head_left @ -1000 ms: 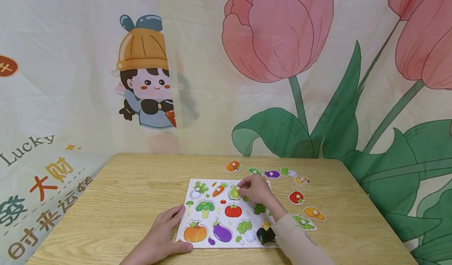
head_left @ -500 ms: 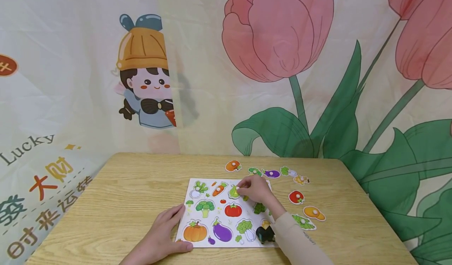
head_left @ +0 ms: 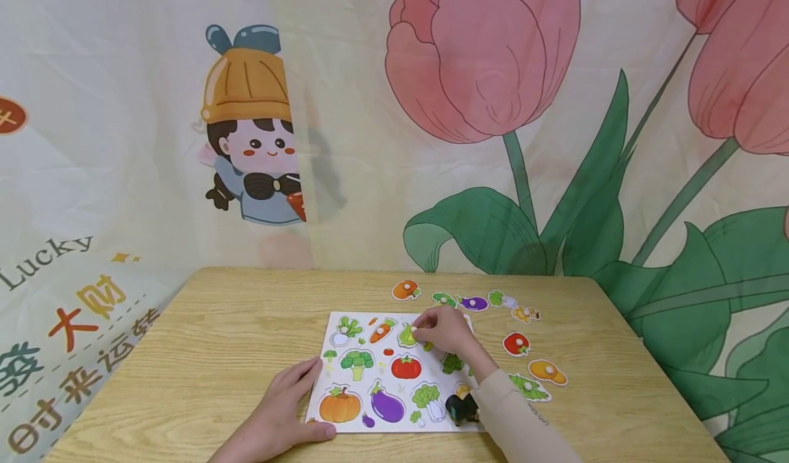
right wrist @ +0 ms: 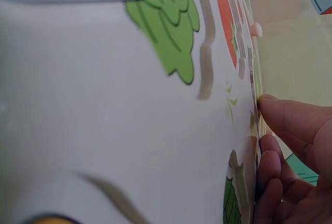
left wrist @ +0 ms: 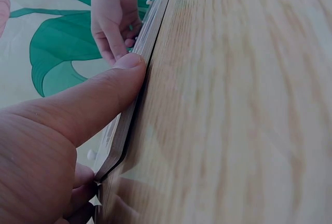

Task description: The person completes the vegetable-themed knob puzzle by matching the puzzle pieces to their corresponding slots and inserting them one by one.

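Observation:
A white puzzle board [head_left: 357, 430] with printed vegetables lies on the table. At its near left corner my left hand [head_left: 280, 405] rests with spread fingers, the thumb [left wrist: 116, 81] along the front edge and the other fingers at the left side. My right hand [head_left: 445, 329] reaches over the far side of the board and pinches the corn piece [head_left: 406, 336] at its corn picture. In the right wrist view the thumb and curled fingers [right wrist: 270, 167] overlap the board's edge. A radish piece [head_left: 346, 331] and a carrot piece [head_left: 382, 331], both with knobs, sit in the back row.
Loose knobbed pieces lie beyond and right of the board: pumpkin [head_left: 405, 290], eggplant [head_left: 473, 303], bok choy [head_left: 502, 299], tomato [head_left: 516, 344], potato [head_left: 548, 372] and several more. A black device [head_left: 461, 408] at the right sleeve covers the board's near right corner. A printed curtain [head_left: 345, 141] hangs behind.

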{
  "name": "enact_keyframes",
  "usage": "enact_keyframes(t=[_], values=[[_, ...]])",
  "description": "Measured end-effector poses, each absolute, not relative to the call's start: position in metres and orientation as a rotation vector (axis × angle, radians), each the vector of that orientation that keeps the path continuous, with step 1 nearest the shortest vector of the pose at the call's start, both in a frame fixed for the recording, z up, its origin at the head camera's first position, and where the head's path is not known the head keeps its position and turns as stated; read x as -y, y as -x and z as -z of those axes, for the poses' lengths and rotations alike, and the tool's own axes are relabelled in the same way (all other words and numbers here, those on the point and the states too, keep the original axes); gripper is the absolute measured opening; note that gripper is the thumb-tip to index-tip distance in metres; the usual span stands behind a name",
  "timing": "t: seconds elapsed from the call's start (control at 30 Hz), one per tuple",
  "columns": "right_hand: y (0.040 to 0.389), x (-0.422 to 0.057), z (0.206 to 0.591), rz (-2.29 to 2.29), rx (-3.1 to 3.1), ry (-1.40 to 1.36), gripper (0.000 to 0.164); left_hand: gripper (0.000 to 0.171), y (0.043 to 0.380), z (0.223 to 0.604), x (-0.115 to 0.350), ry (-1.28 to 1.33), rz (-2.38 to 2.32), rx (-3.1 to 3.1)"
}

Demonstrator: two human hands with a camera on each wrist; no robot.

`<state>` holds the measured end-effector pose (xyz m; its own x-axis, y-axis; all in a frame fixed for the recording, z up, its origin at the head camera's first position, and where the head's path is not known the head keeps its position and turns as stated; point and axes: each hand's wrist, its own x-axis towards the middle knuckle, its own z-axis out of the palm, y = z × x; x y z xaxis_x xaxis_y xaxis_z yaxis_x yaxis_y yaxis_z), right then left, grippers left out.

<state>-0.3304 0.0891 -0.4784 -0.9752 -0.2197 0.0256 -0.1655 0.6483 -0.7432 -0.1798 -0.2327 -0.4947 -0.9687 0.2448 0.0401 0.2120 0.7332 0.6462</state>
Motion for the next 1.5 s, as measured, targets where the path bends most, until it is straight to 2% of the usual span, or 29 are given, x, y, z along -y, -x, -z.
enact_keyframes(t=[1.5], values=[[0.335,-0.0887,0.4772,1.133,-2.768,0.343,0.011,0.123,0.1805,0.4971,0.2336,-0.406,-1.034,-2.916]])
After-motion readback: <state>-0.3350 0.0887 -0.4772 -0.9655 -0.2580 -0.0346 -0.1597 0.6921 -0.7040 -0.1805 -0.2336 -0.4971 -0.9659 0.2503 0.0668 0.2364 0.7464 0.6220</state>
